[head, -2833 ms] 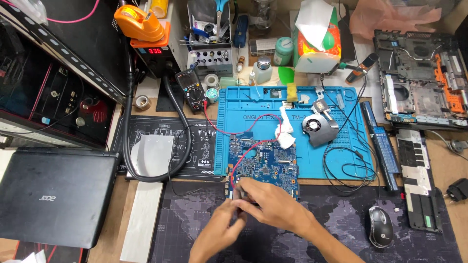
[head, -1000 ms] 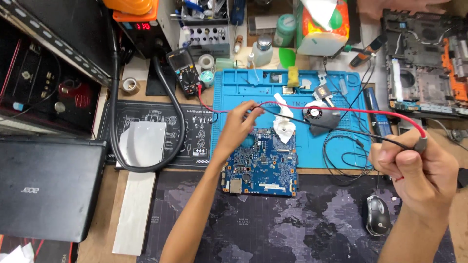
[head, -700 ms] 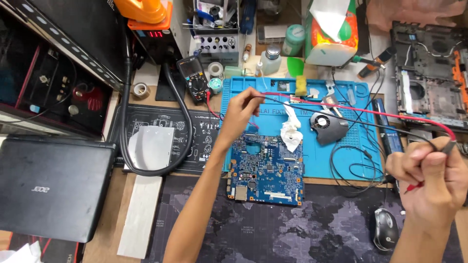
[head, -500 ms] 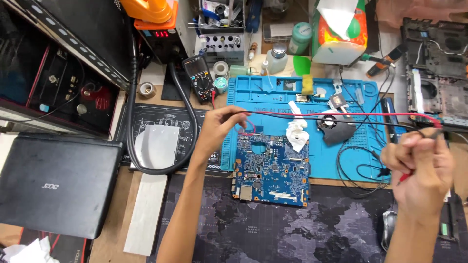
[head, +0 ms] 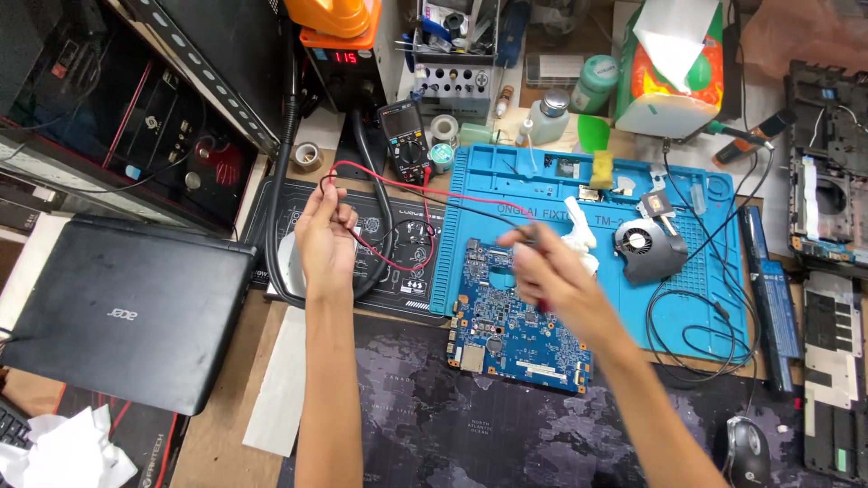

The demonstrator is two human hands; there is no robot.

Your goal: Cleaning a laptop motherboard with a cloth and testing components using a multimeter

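We are seeing red leads (head: 398, 185) crossing above the circuit board (head: 515, 325), blocking passage; the dark mat (head: 470, 434) below is lying open.

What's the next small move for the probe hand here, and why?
Probably lower the right hand so its probe tip meets the blue circuit board. That hand is blurred and sits above the board's top edge, while the left hand holds the red lead off to the side, near the multimeter.

- Closed black laptop (head: 117, 312) at nine o'clock on the desk.
- Grey cooling fan (head: 644, 248) at two o'clock, on blue mat (head: 714, 298).
- Black mouse (head: 749, 450) at five o'clock.
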